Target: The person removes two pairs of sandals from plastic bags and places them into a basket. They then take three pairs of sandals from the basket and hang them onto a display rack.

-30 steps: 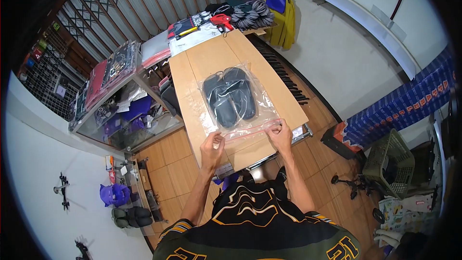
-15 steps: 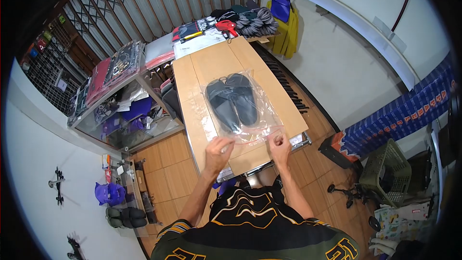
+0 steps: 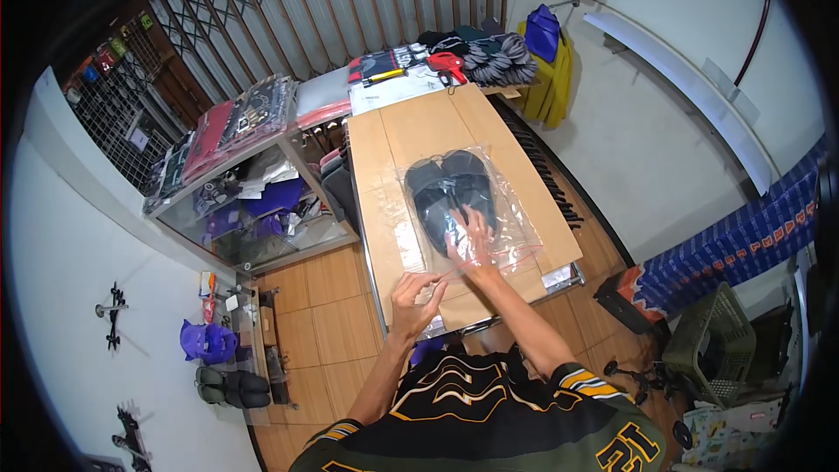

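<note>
A pair of dark slide sandals [image 3: 428,188] lies side by side inside a clear plastic zip bag [image 3: 517,232] on the light wooden tabletop [image 3: 376,144]. The bag's red zip line runs along the side nearest me. My left hand [image 3: 412,301] pinches the bag at the left end of that line, thumb and forefinger together. Resting on top of the bag, my right hand [image 3: 472,240] has its fingers stretched out over the lower part of the sandals, with the plastic between them.
A glass display case [image 3: 262,192] with packed shirts on top adjoins the table's left side. At the far end are a red tape dispenser [image 3: 447,65], a yellow-and-black tool [image 3: 384,76] and striped fabric bundles [image 3: 498,59]. A green crate [image 3: 712,345] stands at right.
My right hand has left the zip edge and moved forward and left onto the bag over the sandals. My left hand still holds the edge. The camera view has shifted slightly.
</note>
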A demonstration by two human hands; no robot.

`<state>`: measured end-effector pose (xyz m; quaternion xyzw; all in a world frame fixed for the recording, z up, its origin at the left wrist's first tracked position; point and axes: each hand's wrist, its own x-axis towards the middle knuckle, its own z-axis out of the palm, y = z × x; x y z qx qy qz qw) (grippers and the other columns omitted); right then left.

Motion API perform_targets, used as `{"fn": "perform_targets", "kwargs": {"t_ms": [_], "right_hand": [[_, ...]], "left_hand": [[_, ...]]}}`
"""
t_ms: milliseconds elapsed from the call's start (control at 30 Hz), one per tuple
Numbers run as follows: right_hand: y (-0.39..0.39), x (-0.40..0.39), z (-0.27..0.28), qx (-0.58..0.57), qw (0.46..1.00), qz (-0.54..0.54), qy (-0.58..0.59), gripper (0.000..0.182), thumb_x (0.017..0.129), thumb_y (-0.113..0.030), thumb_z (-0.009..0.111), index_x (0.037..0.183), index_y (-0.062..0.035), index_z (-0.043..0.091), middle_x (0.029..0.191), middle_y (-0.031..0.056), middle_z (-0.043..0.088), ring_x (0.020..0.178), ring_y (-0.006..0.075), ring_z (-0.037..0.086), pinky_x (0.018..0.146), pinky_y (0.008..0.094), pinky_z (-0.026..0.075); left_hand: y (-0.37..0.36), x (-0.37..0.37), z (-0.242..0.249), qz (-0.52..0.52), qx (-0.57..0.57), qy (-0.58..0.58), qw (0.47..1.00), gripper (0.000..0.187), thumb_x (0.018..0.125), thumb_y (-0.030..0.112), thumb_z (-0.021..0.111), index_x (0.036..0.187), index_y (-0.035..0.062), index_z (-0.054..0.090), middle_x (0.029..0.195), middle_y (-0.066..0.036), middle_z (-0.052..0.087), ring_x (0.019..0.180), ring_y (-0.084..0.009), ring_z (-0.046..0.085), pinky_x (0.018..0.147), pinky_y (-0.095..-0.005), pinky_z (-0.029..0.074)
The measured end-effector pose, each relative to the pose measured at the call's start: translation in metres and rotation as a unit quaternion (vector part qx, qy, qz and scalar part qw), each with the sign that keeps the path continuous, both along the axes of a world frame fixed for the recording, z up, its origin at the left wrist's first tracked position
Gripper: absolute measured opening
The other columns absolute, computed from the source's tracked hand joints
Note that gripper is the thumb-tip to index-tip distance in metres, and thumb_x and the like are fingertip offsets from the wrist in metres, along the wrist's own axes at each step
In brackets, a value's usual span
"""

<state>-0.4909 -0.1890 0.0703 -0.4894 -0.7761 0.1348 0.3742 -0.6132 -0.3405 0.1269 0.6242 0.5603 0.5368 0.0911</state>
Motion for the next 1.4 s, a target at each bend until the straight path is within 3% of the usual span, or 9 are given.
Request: {"fn": "perform_targets", "kwargs": {"t_ms": [233,367,667,867,967,1067,1100,1200,1400], "right_hand": [[0.074,-0.044,-0.023,-0.071,0.991,-0.013,-0.113,0.056,0.089,-0.032,0.065,0.140,-0.0117,0.057,0.153,0.0282,0.039,0.145,0.0537,0.026,0.112,0.0775,0.017],[0.085,-0.052,-0.016,-0.095,0.988,-0.029,-0.122,0.051,0.092,-0.030,0.062,0.134,-0.0015,0.061,0.144,0.0301,0.049,0.144,0.0552,0.028,0.112,0.0753,0.022],[0.017,-0.031,-0.018,-0.004,0.995,-0.034,-0.098,0.041,0.094,-0.027,0.059,0.124,0.0006,0.066,0.132,0.0275,0.054,0.143,0.0507,0.033,0.110,0.0771,0.021],[-0.038,-0.016,0.000,-0.018,0.995,-0.035,-0.086,0.036,0.093,-0.024,0.059,0.117,0.0021,0.068,0.130,0.0241,0.054,0.143,0.0472,0.032,0.111,0.0760,0.021],[-0.061,-0.007,0.019,-0.029,0.997,-0.028,-0.071,0.034,0.094,-0.023,0.058,0.113,0.0025,0.069,0.128,0.0253,0.054,0.142,0.0472,0.033,0.112,0.0754,0.020],[-0.075,0.001,0.036,-0.048,0.996,-0.017,-0.078,0.033,0.095,-0.023,0.056,0.110,0.0023,0.071,0.126,0.0266,0.055,0.142,0.0472,0.033,0.112,0.0751,0.019],[-0.077,0.001,0.035,-0.034,0.997,-0.019,-0.068,0.033,0.096,-0.023,0.055,0.107,0.0022,0.072,0.125,0.0271,0.055,0.141,0.0469,0.034,0.113,0.0745,0.018],[-0.083,0.008,0.038,-0.040,0.997,-0.018,-0.064,0.033,0.096,-0.024,0.054,0.106,0.0022,0.072,0.125,0.0268,0.055,0.141,0.0466,0.034,0.113,0.0741,0.017],[-0.089,0.014,0.036,-0.024,0.997,-0.034,-0.064,0.033,0.093,-0.021,0.056,0.111,0.0036,0.070,0.125,0.0254,0.056,0.140,0.0476,0.035,0.113,0.0754,0.016]], "left_hand": [[-0.022,-0.014,-0.010,0.061,-0.034,-0.032,0.997,0.016,0.082,0.004,0.081,0.097,0.0043,0.075,0.091,-0.009,0.074,0.079,-0.0204,0.066,0.069,-0.0321,0.052],[-0.021,-0.023,-0.006,0.070,-0.039,-0.040,0.996,0.014,0.085,0.006,0.079,0.098,0.0052,0.076,0.092,-0.008,0.074,0.080,-0.0198,0.066,0.067,-0.0322,0.050],[0.061,-0.049,0.028,0.018,-0.028,-0.041,0.999,0.024,0.088,0.012,0.077,0.110,0.0027,0.074,0.101,-0.012,0.075,0.088,-0.0191,0.068,0.073,-0.0303,0.050],[0.180,-0.079,0.028,0.019,-0.031,0.068,0.997,0.038,0.095,0.032,0.069,0.109,-0.0032,0.071,0.104,-0.022,0.073,0.094,-0.0354,0.069,0.087,-0.0422,0.053],[0.236,-0.100,0.000,0.015,-0.160,0.140,0.977,0.048,0.098,0.041,0.066,0.107,-0.0059,0.071,0.097,-0.018,0.075,0.089,-0.0241,0.070,0.084,-0.0365,0.054],[0.275,-0.114,-0.011,-0.138,-0.372,0.150,0.906,0.053,0.100,0.045,0.061,0.105,-0.0063,0.074,0.091,-0.017,0.075,0.084,-0.0215,0.069,0.082,-0.0361,0.054],[0.276,-0.111,-0.017,-0.177,-0.342,0.081,0.919,0.048,0.101,0.041,0.061,0.104,-0.0051,0.075,0.085,-0.013,0.073,0.079,-0.0184,0.065,0.076,-0.0362,0.053],[0.278,-0.108,-0.023,-0.185,-0.340,0.144,0.911,0.048,0.099,0.040,0.061,0.096,-0.0063,0.074,0.085,-0.021,0.073,0.083,-0.0256,0.069,0.080,-0.0411,0.053],[0.276,-0.099,-0.011,-0.195,-0.312,0.107,0.924,0.038,0.100,0.030,0.061,0.092,-0.0045,0.074,0.074,-0.014,0.070,0.071,-0.0199,0.065,0.069,-0.0379,0.052]]}}
